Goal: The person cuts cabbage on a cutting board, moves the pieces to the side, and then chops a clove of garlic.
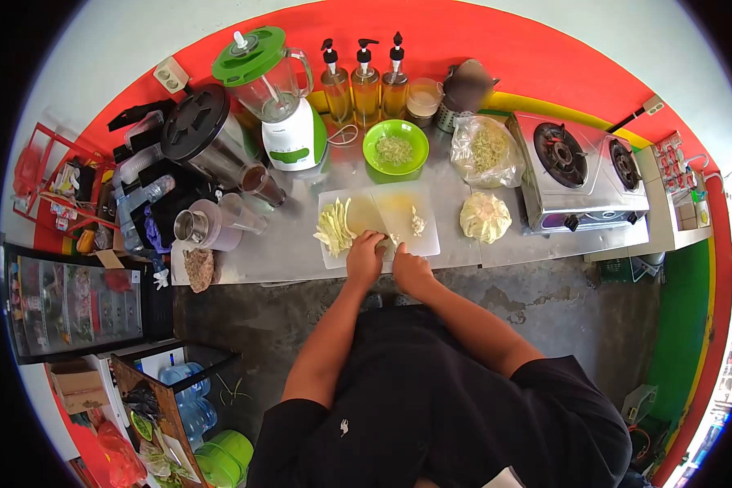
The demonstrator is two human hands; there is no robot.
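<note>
A white cutting board [421,195] lies at the table's front edge. Pale cabbage strips [334,228] are heaped on its left side, and small chopped cabbage bits [417,221] sit to the right. My left hand [366,256] rests low on the board, its fingers curled down on something small they mostly hide. Close beside it, my right hand [413,270] is wrapped round a knife [394,236], whose blade points away from me and shows only in part. A cut cabbage head [485,217] stands right of the board.
Behind the board is a green bowl [395,128] of shreds. A plastic bag [488,150] of shredded cabbage and a gas stove [581,175] stand on the right. A blender [289,134], pump bottles [365,89] and a tall steel container [207,134] line the back and left.
</note>
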